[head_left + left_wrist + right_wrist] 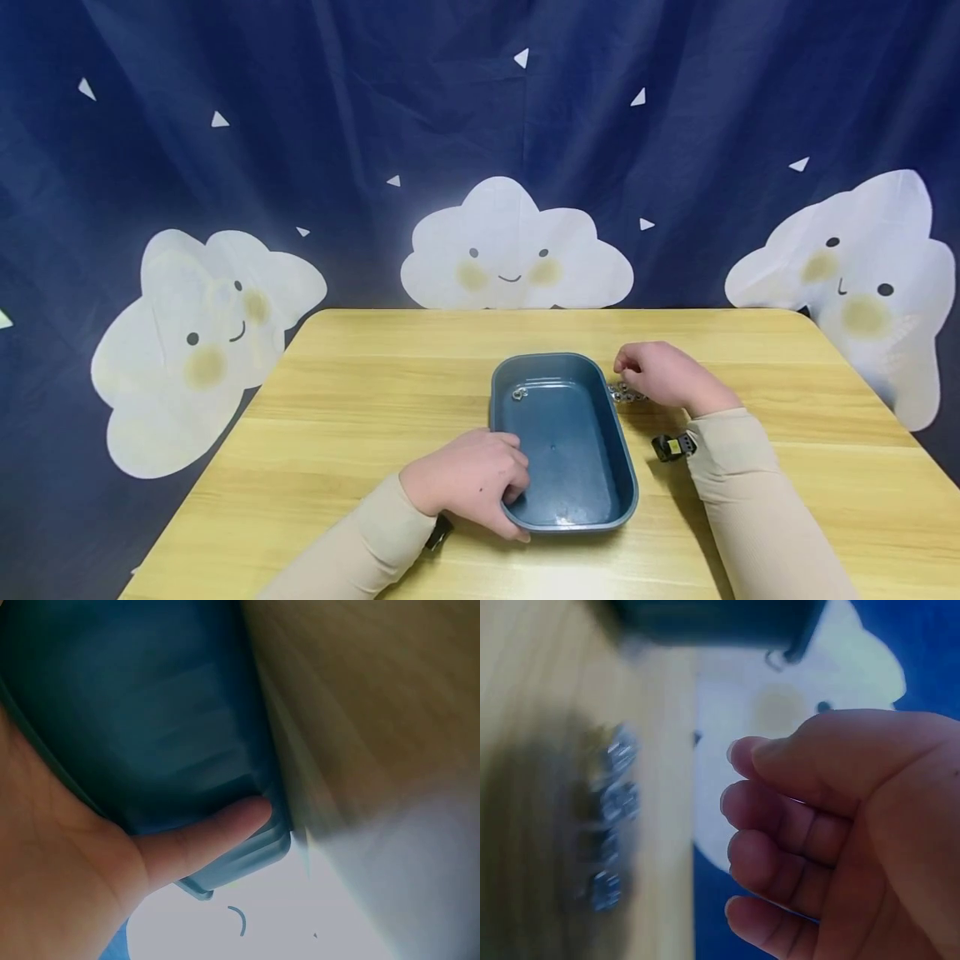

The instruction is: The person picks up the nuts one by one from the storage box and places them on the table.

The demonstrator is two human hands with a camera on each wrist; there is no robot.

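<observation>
A deep blue-grey plastic tray (570,450) with rounded corners stands on the table. My left hand (480,479) grips its near left rim, fingers curled over the inside; in the left wrist view the thumb (217,832) lies along the outer wall. Inside the tray, toward the far left, lie small shiny metal pieces (519,393) that look like nuts. More such pieces (615,802) lie on the table beside the tray's right wall, blurred in the right wrist view. Just above them hovers my right hand (667,375), fingers loosely bent, with nothing visible between them.
The light wooden table (360,383) extends around the tray on all sides. A dark blue curtain (360,108) with white clouds hangs behind its far edge. Black wrist cameras (672,447) sit at both cuffs, the right one close above the tabletop.
</observation>
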